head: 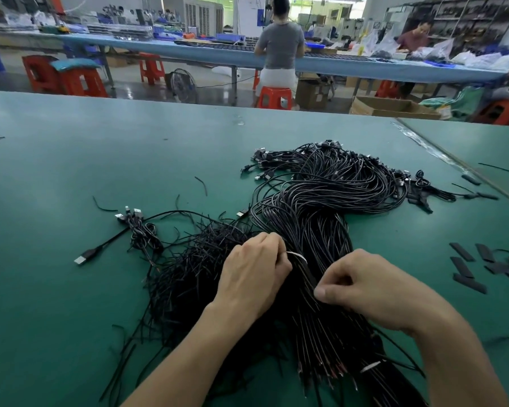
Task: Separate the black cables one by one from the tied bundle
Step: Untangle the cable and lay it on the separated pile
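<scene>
Head view: nearest, the tied bundle of black cables (315, 224) runs away from the person along the green table (71, 171). Both hands sit on it. The right hand (365, 289) has curled fingers and pinches a few strands against its thumb. The left hand (254, 271), also curled, grips the white tie (298, 256) wrapped round the bundle. Left of the bundle lies a loose heap of thin black offcuts (194, 259), and beyond it a small knot of USB leads (138, 227). Flat black strips (467, 259) lie well apart to the right. The bundle's far end fans into plugs. Beyond the table, a person in grey (279, 45) sits on a red stool (275, 96).
</scene>
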